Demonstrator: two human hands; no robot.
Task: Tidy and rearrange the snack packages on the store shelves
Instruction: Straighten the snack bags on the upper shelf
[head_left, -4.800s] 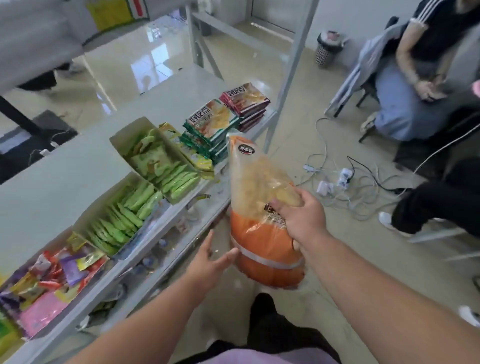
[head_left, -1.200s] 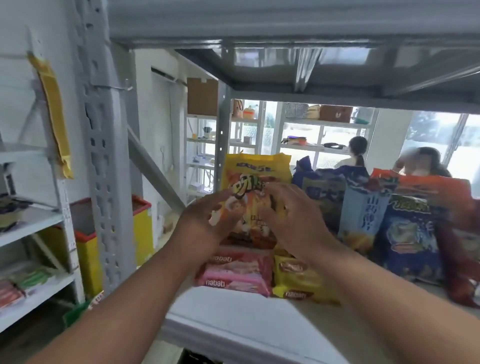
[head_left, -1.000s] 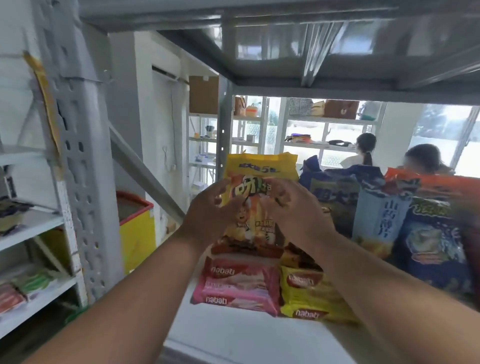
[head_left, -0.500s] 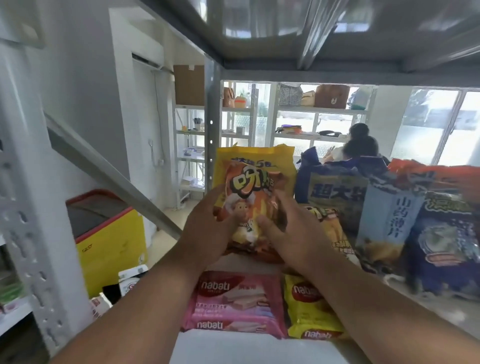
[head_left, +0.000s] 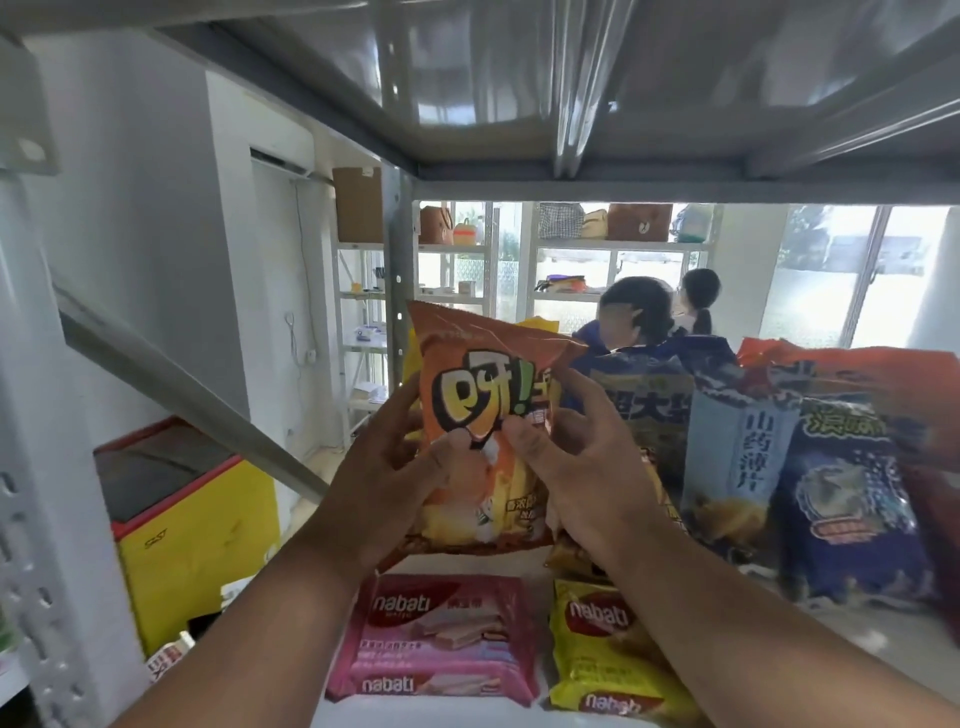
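An orange snack bag (head_left: 483, 395) with big cartoon lettering stands upright at the left end of the white shelf (head_left: 857, 644). My left hand (head_left: 395, 483) grips its left edge and my right hand (head_left: 576, 467) grips its right side, thumbs on the front. A yellow bag stands right behind it, mostly hidden. To the right stand a dark blue bag (head_left: 644, 415), a pale blue chip bag (head_left: 732, 467) and another dark blue bag (head_left: 852, 499). In front lie a pink Nabati wafer pack (head_left: 441, 639) and a yellow Nabati pack (head_left: 602, 654).
A grey shelf board (head_left: 571, 78) hangs low overhead. A perforated upright (head_left: 36, 519) and a diagonal brace (head_left: 182, 384) stand at the left. A yellow chest with red rim (head_left: 197, 530) sits below left. Two people sit beyond the shelf.
The orange bag has risen and now covers most of the yellow bag behind it. Both hands shifted up with it. The camera moved closer to the shelf.
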